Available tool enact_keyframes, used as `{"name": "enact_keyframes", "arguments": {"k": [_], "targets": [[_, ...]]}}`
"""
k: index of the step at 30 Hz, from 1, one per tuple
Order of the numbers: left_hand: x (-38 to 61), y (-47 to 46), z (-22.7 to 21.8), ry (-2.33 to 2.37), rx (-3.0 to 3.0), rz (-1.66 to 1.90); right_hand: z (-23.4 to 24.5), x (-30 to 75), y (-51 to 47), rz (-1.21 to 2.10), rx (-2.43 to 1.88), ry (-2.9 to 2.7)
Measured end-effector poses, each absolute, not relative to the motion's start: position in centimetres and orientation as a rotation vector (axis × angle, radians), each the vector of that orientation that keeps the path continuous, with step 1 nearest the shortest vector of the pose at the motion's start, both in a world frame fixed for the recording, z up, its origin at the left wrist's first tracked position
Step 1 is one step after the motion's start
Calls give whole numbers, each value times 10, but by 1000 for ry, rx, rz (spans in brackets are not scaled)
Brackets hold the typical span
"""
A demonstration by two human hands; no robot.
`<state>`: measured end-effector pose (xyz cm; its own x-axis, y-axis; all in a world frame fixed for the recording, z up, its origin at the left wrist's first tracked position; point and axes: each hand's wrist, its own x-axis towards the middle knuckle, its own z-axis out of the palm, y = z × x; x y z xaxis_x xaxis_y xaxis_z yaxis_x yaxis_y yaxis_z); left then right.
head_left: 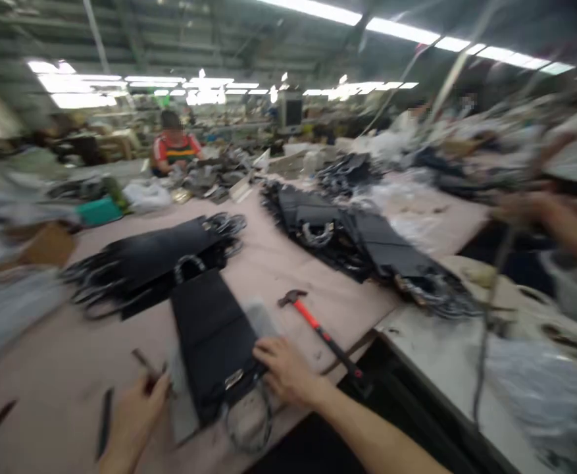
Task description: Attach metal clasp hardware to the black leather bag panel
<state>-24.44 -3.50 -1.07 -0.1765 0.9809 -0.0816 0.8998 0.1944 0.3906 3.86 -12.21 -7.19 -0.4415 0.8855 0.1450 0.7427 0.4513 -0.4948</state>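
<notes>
A black bag piece (212, 336) with a metal clasp and ring handles lies on the pinkish worktable (278, 263) in front of me. My right hand (284, 370) rests flat on its lower right edge, fingers stretched onto the fabric. My left hand (135, 415) is at the bag's left side, fingers pinched round a small dark strip (145, 362). A red-handled hammer (320, 329) lies just to the right of my right hand.
Stacks of black bags (150, 263) (367, 243) lie further back. Dark strips (104, 421) lie at the left front. A person in a red shirt (174, 148) sits at the far end; another person's arm (554, 217) reaches in at right. The white bench (446, 368) adjoins the table.
</notes>
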Motion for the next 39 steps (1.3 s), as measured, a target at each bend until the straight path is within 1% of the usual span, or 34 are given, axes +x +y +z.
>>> {"name": "enact_keyframes", "arguments": {"k": [2,4,6,8,10,12,16,18,22,26,32,39], "targets": [[-309,-76,-14,2331,1655,120,-83,39,-122,541,-1343,-2284],[-348,-103,-17,2398,1603,-103,-95,41,-118,528,-1307,-2278],[-364,-117,-20,2434,1556,-221,-101,42,-115,503,-1278,-2293],[-364,-125,-25,2479,1606,-249,-102,43,-116,468,-1265,-2312],[-352,-132,-29,2526,1753,-214,-99,43,-116,435,-1271,-2321],[-334,-139,-33,2494,1923,-95,-95,40,-114,408,-1290,-2318],[-286,-150,-45,2074,2178,311,-88,28,-107,358,-1295,-2308],[-263,-151,-50,1860,2279,424,-83,21,-102,345,-1275,-2339],[-235,-145,-49,1775,2369,377,-76,13,-94,344,-1273,-2431],[-235,-137,-44,1680,2429,273,-73,12,-89,336,-1208,-2526],[-240,-136,-53,1501,2647,143,-68,16,-91,146,-1056,-2711],[-252,-140,-62,1353,2756,349,-53,19,-91,131,-914,-2861]]}}
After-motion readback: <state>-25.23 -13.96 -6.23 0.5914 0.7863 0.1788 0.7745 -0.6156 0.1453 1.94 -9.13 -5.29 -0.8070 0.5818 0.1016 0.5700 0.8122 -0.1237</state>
